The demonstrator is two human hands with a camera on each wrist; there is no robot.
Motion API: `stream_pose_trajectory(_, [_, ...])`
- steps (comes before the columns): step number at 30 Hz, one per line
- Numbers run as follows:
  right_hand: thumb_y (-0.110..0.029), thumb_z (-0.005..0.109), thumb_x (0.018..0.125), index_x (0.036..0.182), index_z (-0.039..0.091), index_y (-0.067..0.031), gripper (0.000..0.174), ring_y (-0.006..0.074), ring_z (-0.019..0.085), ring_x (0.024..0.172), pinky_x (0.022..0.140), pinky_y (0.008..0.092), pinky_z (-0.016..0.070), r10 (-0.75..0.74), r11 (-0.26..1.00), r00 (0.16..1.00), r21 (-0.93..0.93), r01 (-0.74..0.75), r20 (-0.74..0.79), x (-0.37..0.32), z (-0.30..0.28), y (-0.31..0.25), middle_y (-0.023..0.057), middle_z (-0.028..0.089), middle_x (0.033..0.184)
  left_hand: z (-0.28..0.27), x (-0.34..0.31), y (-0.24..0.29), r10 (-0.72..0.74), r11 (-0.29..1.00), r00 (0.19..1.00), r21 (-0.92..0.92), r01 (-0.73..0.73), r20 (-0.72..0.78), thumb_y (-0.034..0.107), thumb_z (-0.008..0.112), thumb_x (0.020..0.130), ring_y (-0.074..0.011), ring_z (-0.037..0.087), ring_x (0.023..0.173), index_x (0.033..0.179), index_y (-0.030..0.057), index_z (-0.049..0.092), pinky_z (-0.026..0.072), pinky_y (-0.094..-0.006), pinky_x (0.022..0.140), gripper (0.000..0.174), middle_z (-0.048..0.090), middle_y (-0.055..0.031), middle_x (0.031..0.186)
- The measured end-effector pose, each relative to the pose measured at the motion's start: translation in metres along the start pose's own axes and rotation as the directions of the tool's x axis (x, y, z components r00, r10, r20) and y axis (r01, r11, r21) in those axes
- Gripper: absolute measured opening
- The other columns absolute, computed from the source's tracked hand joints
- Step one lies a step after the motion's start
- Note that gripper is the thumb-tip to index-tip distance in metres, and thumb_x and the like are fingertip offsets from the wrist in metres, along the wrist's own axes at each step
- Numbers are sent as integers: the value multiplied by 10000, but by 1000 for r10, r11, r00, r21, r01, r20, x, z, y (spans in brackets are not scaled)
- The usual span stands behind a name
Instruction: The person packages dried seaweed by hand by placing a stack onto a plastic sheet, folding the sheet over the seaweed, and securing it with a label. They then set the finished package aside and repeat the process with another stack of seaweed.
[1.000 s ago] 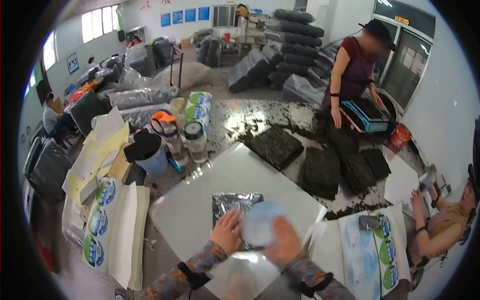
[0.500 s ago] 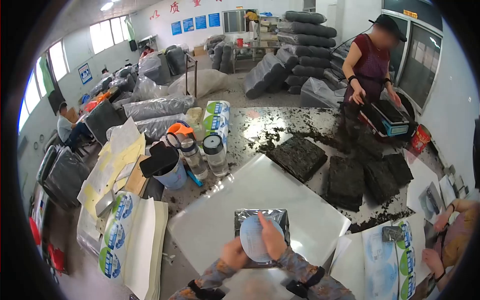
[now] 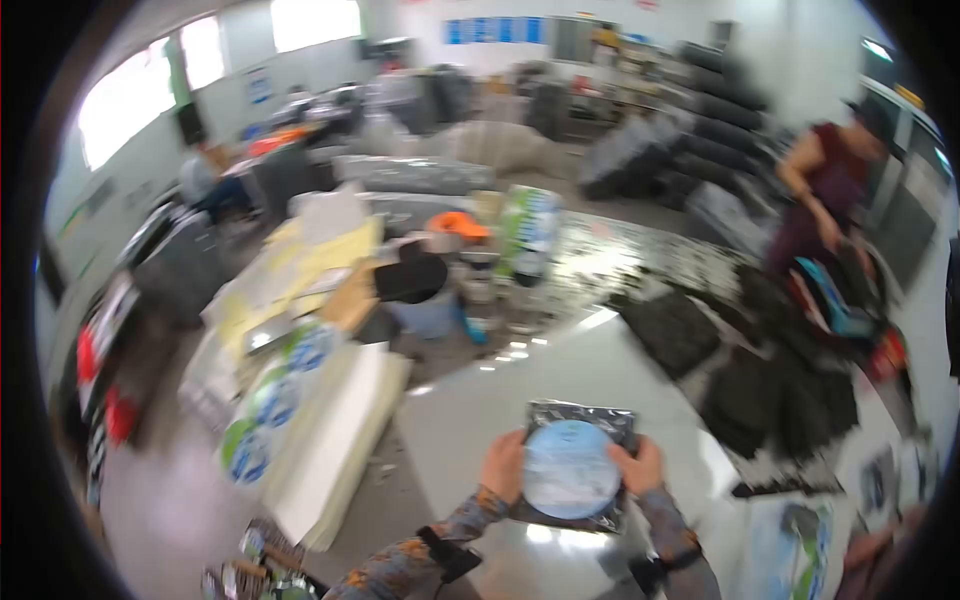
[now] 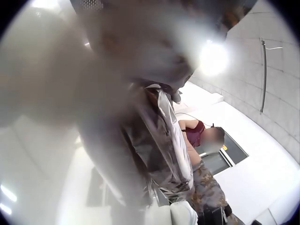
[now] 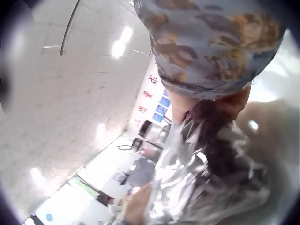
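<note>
Since half a second ago my right hand [image 3: 640, 468] has come off the face of the round label [image 3: 570, 470] and gone to the side of the foil pouch [image 3: 582, 414]. The head view has also swung leftward and gone soft with blur. Both hands now hold the pouch between them. My left hand [image 3: 503, 465] grips its edge at 9 o'clock and my right hand grips the edge at 3 o'clock, each closed onto the foil rather than spread flat.

The pale blue label lies centred on the front of the pouch, with silver foil showing above it at 12 o'clock. The pouch sits low in the head view, over the near part of the white board [image 3: 470, 400]. I cannot tell whether it rests on the board or is lifted clear.

From the left wrist I see crinkled foil [image 4: 161, 136] running down past a blurred hand. The right wrist shows the same crumpled silver [image 5: 187, 183] below the patterned sleeve [image 5: 211, 42].

From the pouch, a stack of printed sheets [image 3: 300, 420] lies out at 9 o'clock. A bucket with a dark lid [image 3: 415, 290] stands at 11 o'clock and dark pressed blocks [image 3: 680, 330] lie at 1 o'clock. A person in a maroon top [image 3: 825, 190] stands beyond them.
</note>
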State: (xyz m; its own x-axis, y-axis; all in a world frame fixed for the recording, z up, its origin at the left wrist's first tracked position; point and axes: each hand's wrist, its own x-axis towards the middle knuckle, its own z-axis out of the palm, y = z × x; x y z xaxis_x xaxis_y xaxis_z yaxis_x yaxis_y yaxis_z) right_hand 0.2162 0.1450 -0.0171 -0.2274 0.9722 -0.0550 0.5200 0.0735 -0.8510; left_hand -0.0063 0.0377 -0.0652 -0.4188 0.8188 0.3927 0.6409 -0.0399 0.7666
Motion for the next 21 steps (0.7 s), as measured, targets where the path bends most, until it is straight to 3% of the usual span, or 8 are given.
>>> stream_pose_trajectory(2, [-147,802,707,1033,591,21,423,167,610,760,696,331,509,-204,901,979,387,195,-18,-20,-5,-48,107,666,889,-61,-9,11,-39,999,998,-9,39,-47,111,567,888,-324,587,1057,1141,42,617,484,-383,898,267,612,-154,1145])
stream_pose_trajectory(4, [-142,809,692,1038,566,-12,443,215,625,874,770,329,503,-442,860,873,180,477,-205,-50,1,-43,128,651,962,-123,-16,32,-92,994,992,-65,87,-85,98,606,869,-299,623,1013,1095,67,652,510,-358,865,233,643,-132,1108])
stream_pose_trajectory(7, [-77,656,626,964,664,-67,338,342,636,936,799,428,518,-862,476,500,-212,854,81,-63,28,1,120,663,1015,-215,-53,3,-137,977,956,122,174,-259,40,669,817,-257,676,875,961,57,707,543,-324,773,149,702,-88,965])
stream_pose_trajectory(9, [-48,643,626,948,659,-48,322,339,620,978,851,440,498,-825,505,552,-280,816,122,-92,34,6,123,658,1003,-279,-81,-27,-274,920,877,159,359,-396,18,678,782,-264,679,857,903,47,709,537,-315,773,128,700,-112,956])
stream_pose_trajectory(14, [48,575,742,1044,659,-33,324,347,606,1036,897,440,474,-778,552,599,-247,796,190,-104,20,-23,145,649,1097,-378,-116,-122,163,472,915,843,257,-370,102,736,741,-272,670,933,906,45,713,533,-357,826,177,695,-97,961])
stream_pose_trajectory(16, [45,533,753,1150,620,-22,412,343,605,1038,894,440,476,-801,502,553,-246,829,230,-99,19,-19,171,601,1196,-386,-125,-155,223,449,920,872,195,-321,130,758,719,-263,664,967,921,36,712,528,-367,843,228,694,-89,985])
stream_pose_trajectory(18, [13,568,666,1029,652,-33,376,339,617,1017,876,439,494,-782,526,584,-269,806,218,-101,23,-21,142,643,1087,-389,-125,-168,290,428,910,891,153,-296,154,734,730,-241,674,902,872,87,712,546,-365,770,159,696,-47,980])
stream_pose_trajectory(21, [20,541,611,984,669,-39,399,322,627,1030,870,425,509,-735,565,626,-277,777,259,-98,21,-11,129,666,1057,-396,-130,-184,104,409,939,875,259,-327,146,643,762,-243,657,699,749,149,671,535,-372,607,31,692,-6,884])
